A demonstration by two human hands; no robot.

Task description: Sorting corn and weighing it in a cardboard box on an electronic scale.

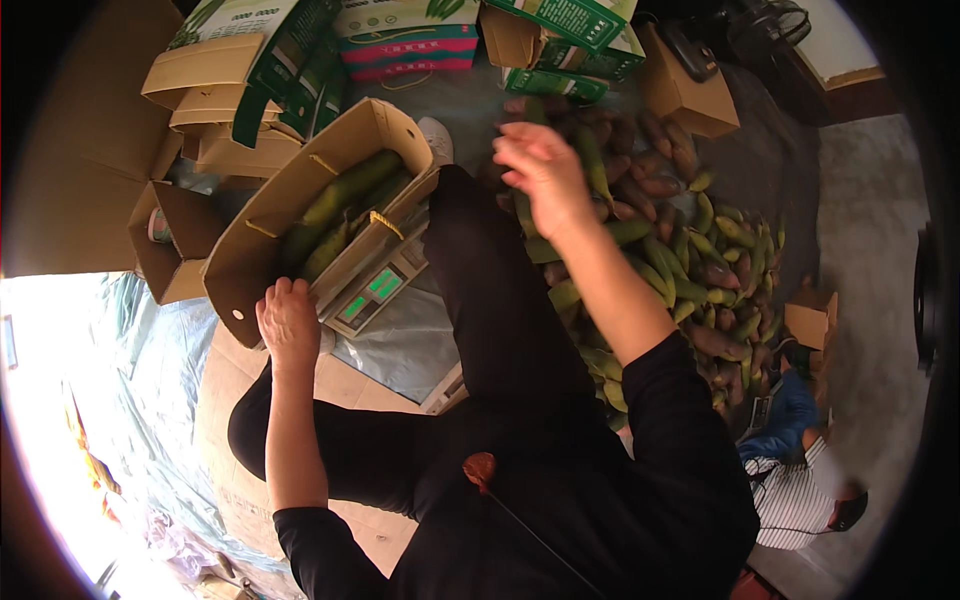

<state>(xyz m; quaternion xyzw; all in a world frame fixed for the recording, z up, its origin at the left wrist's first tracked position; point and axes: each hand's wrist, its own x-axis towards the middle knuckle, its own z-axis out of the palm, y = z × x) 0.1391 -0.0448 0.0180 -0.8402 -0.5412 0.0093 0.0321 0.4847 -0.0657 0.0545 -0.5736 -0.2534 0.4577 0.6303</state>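
Observation:
An open cardboard box [265, 215] with yellow rope handles stands before me, several long green vegetables, like radishes [350, 190], lying in it. Its near side is against a scale [365, 300] with two lit green displays; whether it rests on the scale I cannot tell. The fingers of my left hand [290, 322] are closed over the box's near rim. My right hand [545, 175] is raised over the near-left part of a big pile of green and purplish-brown vegetables [700, 270]. Its fingers are somewhat blurred, partly spread, with nothing seen in them.
Green printed cartons [275, 70] stand at the far left, more green boxes [570, 50] at the far middle. A plain brown box [690, 90] sits beyond the pile. At the right edge another person [800, 490] in a striped top sits by the pile. Plastic sheeting [140, 370] lies left.

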